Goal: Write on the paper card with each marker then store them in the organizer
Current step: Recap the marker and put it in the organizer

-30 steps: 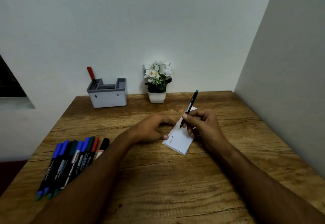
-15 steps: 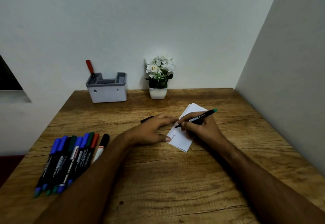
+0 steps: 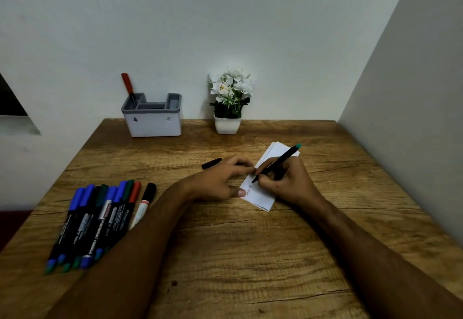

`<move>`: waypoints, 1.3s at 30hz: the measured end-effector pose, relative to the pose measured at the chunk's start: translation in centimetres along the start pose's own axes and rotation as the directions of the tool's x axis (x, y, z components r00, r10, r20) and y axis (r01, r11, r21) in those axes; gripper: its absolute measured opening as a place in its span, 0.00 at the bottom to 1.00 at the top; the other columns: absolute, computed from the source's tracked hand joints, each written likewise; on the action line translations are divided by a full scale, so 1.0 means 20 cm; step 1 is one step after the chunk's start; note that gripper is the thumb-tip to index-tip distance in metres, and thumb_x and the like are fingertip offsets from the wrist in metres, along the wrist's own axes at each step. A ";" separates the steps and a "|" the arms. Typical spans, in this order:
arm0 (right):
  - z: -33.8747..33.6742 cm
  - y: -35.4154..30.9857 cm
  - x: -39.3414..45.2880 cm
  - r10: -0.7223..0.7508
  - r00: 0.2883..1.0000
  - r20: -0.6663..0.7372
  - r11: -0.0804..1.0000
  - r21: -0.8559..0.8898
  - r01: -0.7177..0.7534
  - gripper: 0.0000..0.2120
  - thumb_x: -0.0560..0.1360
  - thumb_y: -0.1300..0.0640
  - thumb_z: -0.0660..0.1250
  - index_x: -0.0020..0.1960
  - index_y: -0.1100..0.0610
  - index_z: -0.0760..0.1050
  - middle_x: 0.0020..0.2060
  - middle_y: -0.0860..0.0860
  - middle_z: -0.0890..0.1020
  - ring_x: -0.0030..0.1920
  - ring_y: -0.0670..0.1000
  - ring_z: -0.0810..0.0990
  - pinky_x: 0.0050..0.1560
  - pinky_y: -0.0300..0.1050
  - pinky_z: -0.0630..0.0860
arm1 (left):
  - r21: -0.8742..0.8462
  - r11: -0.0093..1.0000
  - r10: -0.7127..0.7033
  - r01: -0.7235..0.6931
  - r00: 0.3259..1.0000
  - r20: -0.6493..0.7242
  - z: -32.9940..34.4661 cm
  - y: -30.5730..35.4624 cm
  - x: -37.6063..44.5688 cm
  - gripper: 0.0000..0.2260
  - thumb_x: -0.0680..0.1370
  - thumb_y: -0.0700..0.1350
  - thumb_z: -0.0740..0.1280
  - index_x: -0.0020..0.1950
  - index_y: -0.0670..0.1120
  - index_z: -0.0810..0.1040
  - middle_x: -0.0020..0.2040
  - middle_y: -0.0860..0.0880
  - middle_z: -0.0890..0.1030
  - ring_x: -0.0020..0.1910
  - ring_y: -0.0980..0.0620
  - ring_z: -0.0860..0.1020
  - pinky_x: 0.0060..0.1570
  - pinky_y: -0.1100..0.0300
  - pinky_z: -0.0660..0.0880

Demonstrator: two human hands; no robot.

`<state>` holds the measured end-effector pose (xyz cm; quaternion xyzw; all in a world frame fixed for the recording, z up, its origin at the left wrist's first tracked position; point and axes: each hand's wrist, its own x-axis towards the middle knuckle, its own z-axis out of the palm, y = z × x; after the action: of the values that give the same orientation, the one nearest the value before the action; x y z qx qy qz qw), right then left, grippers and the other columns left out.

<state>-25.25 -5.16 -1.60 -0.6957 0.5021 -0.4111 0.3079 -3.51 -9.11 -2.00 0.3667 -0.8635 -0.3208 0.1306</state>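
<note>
A white folded paper card (image 3: 260,198) lies on the wooden table (image 3: 250,256) right of centre, with small writing near its left edge. My right hand (image 3: 288,183) grips a black marker with a green end (image 3: 281,160), its tip down on the card. My left hand (image 3: 215,181) presses its thumb on the card's left edge, and a black marker cap (image 3: 211,163) sticks out from its curled fingers. The grey and white organizer (image 3: 152,124) stands at the back left with one red marker (image 3: 127,86) in it.
Several capped markers (image 3: 100,218), blue, green, red and black, lie in a row at the table's left front. A white pot of white flowers (image 3: 229,104) stands at the back centre. Walls close the back and the right side.
My right hand has tilted the marker from upright to slanting and lowered its tip onto the card. The cap now shows behind my left hand, and more writing shows on the card.
</note>
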 end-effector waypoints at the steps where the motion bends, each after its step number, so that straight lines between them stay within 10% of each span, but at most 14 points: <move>1: 0.00 0.00 0.00 -0.004 1.000 0.003 1.000 -0.002 0.004 0.09 0.72 0.67 0.74 0.46 0.56 0.87 0.41 0.50 0.88 0.44 0.53 0.85 0.44 0.48 0.82 | 0.002 1.000 0.000 0.000 1.000 -0.001 0.00 0.00 0.00 0.29 0.77 0.45 0.70 0.77 0.51 0.66 0.75 0.56 0.61 0.75 0.57 0.58 0.76 0.52 0.59; 30: 0.01 -0.01 0.00 0.006 0.999 -0.047 0.998 -0.065 -0.009 0.08 0.73 0.66 0.72 0.45 0.55 0.87 0.40 0.48 0.87 0.43 0.51 0.86 0.45 0.56 0.84 | -0.006 1.000 -0.014 0.014 1.000 -0.006 0.00 0.02 -0.01 0.28 0.77 0.44 0.71 0.76 0.51 0.67 0.74 0.56 0.61 0.74 0.56 0.59 0.75 0.51 0.60; 39: 0.02 -0.01 0.01 0.017 0.998 -0.053 0.996 -0.085 -0.021 0.07 0.73 0.65 0.72 0.44 0.55 0.86 0.38 0.48 0.86 0.40 0.46 0.84 0.39 0.41 0.79 | 0.000 1.000 -0.006 0.006 1.000 -0.008 0.00 0.01 -0.01 0.29 0.77 0.45 0.71 0.76 0.54 0.66 0.74 0.56 0.62 0.74 0.55 0.59 0.75 0.48 0.61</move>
<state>-24.87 -5.26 -1.52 -0.6923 0.5338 -0.4045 0.2686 -3.58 -8.88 -1.88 0.3706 -0.8618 -0.3197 0.1329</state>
